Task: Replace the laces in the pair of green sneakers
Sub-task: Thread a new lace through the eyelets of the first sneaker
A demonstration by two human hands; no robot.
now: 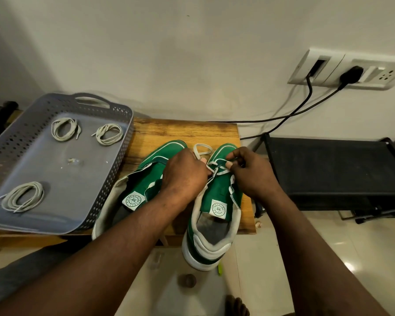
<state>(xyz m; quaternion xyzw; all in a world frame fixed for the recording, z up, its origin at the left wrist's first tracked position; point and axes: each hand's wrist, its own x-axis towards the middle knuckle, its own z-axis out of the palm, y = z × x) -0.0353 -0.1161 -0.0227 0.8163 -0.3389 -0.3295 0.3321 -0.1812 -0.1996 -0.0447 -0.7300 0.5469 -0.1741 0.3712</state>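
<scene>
Pinching lace [202, 145]: left hand [184, 175], right hand [253, 176]

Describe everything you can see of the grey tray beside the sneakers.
The grey tray is shallow and looks like plastic, with lattice-holed walls and a loop handle at its far end. It lies on the wooden table, left of the green sneakers. Three coiled pale laces lie on its floor.
</scene>
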